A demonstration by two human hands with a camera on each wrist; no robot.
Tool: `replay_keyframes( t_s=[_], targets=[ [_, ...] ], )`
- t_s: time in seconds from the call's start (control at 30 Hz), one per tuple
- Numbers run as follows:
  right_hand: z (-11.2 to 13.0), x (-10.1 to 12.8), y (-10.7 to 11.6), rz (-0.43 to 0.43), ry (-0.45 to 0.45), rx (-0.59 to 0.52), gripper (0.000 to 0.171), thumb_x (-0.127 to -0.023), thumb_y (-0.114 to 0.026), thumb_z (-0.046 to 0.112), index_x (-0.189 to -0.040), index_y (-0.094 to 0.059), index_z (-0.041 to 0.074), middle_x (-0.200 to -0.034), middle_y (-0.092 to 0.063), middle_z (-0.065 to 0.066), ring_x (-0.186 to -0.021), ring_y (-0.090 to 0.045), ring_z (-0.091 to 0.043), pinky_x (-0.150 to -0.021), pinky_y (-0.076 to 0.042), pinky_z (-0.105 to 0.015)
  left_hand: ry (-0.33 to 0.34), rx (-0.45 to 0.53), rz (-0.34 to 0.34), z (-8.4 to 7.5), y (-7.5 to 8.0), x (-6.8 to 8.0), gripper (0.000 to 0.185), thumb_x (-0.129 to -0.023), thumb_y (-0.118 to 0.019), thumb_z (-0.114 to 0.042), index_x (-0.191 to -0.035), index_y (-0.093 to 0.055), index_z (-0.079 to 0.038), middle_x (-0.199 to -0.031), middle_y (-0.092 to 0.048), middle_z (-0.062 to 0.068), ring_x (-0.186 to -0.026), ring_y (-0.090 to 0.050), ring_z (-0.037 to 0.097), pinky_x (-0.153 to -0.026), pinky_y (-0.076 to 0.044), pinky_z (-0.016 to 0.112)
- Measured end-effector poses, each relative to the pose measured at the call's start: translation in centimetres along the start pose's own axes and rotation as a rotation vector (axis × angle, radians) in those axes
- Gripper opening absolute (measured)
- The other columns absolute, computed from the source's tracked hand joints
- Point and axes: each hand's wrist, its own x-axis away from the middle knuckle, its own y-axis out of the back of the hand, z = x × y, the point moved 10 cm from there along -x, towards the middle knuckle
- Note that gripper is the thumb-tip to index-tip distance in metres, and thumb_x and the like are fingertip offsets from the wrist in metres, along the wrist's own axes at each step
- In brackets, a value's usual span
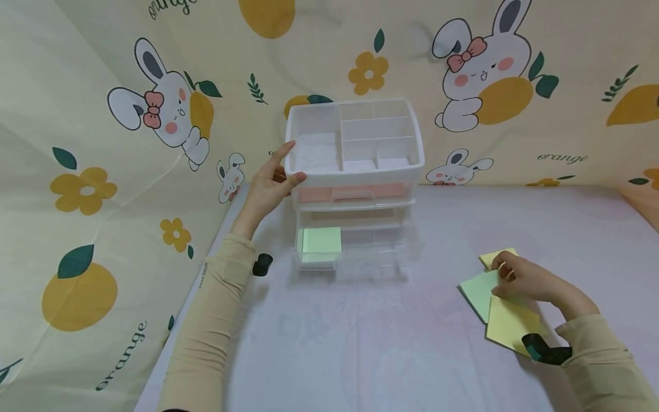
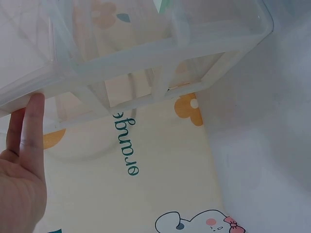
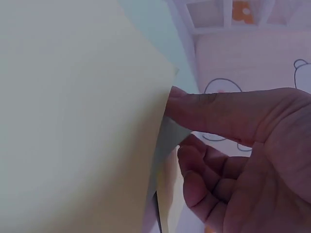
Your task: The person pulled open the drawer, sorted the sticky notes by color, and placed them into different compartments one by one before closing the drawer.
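Note:
A clear plastic drawer organizer (image 1: 355, 137) stands at the back middle of the table, with a compartmented top tray, a pink drawer (image 1: 355, 193) and a pulled-out clear bottom drawer (image 1: 370, 252). A green sticky-note pad (image 1: 321, 240) lies in that drawer's left end. My left hand (image 1: 290, 164) braces the organizer's top left corner with straight fingers, and its thumb (image 2: 34, 121) touches the rim (image 2: 146, 53). At the right, my right hand (image 1: 507, 274) pinches the edge of a yellow pad (image 1: 507, 326) (image 3: 73, 121) that overlaps a green pad (image 1: 476, 289). Another yellow pad (image 1: 491, 256) lies behind them.
The white table top (image 1: 360, 343) runs from the organizer to the near edge. A cream cloth printed with rabbits and oranges (image 1: 77, 189) closes off the left side and the back. A black wrist clip (image 1: 261, 264) sits on my left forearm.

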Motion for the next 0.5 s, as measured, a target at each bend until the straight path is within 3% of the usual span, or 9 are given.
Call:
replay_keyframes(
  t_s=[0.3, 0.5],
  targets=[
    [0.7, 0.5, 1.5, -0.103, -0.017, 0.072, 0.025, -0.089, -0.063, 0.023, -0.097, -0.047, 0.006, -0.086, -0.051, -0.003, -0.073, -0.042, -0.004, -0.061, -0.035, -0.021, 0.017, -0.001, 0.006, 0.2, -0.2, -0.1, 0.066, -0.081, -0.064, -0.051, -0.138, -0.03, -0.052, -0.094, -0.056, 0.012, -0.082, -0.057, 0.022, -0.069, -0.053, 0.026],
    [1.3, 0.9, 3.2, -0.202, -0.005, 0.044, 0.02, -0.093, -0.058, 0.025, -0.099, -0.052, 0.007, -0.086, -0.056, -0.003, -0.067, -0.046, -0.002, -0.056, -0.038, -0.02, 0.009, 0.006, 0.008, 0.2, -0.2, -0.1, 0.067, -0.081, -0.063, -0.05, -0.14, -0.03, -0.049, -0.093, -0.055, 0.012, -0.079, -0.057, 0.02, -0.067, -0.052, 0.026]
  ],
)
